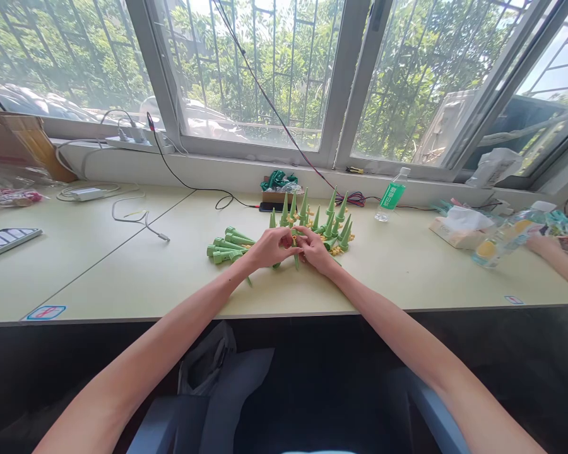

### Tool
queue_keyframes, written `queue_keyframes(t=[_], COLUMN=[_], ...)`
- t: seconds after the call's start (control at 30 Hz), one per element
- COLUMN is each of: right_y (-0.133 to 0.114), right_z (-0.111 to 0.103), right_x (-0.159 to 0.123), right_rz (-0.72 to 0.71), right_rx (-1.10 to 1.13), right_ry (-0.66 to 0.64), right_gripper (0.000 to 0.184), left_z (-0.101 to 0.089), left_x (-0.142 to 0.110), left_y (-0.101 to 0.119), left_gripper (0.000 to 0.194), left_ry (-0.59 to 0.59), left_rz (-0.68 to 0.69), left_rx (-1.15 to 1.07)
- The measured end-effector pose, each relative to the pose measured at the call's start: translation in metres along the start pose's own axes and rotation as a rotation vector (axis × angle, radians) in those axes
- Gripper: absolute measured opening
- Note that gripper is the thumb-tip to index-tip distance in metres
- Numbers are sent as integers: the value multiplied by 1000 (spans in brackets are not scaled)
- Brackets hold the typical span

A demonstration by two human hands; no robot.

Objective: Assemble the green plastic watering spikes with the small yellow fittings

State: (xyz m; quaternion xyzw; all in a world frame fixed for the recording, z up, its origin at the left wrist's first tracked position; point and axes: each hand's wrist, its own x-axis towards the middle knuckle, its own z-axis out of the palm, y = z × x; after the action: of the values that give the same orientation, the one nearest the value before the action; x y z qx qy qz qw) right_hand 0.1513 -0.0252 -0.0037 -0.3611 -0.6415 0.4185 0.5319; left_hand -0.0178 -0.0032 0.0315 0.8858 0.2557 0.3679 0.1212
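My left hand (271,248) and my right hand (315,251) meet over the table, fingers closed around one green plastic watering spike (296,262). Its pointed end hangs down between them, and a small yellow valve (294,239) shows at its top. Behind my hands stand several green cone-shaped spikes (303,207), points up, with yellow valves at their sides. More of these cones (344,234) stand just beyond my right hand. To the left of my left hand lies a pile of green spikes (224,246) on their sides. My fingers partly hide the held piece.
A phone (271,207) and a small box of green wrapping (281,183) sit behind the cones. Rightward are a bottle with a green label (390,195), a tissue box (461,228) and a large bottle (508,234), near another person's hands (551,247). A white cable (144,221) lies left.
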Motion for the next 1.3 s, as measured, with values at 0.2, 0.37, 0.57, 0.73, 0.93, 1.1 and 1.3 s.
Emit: queue_keyframes(t=[0.2, 0.37, 0.57, 0.73, 0.93, 1.1, 1.3], right_y=[-1, 1, -2, -1, 5, 1, -6], right_z=[1, 1, 2, 2, 2, 0, 0], right_x=[0, 0, -1, -1, 1, 2, -1], right_rz=[7, -6, 17, 26, -26, -116, -151], right_rx=[8, 13, 9, 10, -157, -368, -492], right_ry=[2, -2, 7, 14, 87, 176, 199], right_gripper=[32, 32, 29, 30, 32, 30, 30], left_z=[1, 1, 2, 2, 3, 3, 0], left_x=[0, 1, 1, 0, 1, 1, 1], left_y=[-1, -3, -4, -5, -10, -13, -9], left_gripper=[28, 28, 28, 28, 28, 30, 29], left_ry=[20, 26, 9, 2, 36, 78, 67], left_rz=[-19, -27, -42, -39, -26, -18, -18], left_rx=[16, 7, -20, -11, 39, 96, 104])
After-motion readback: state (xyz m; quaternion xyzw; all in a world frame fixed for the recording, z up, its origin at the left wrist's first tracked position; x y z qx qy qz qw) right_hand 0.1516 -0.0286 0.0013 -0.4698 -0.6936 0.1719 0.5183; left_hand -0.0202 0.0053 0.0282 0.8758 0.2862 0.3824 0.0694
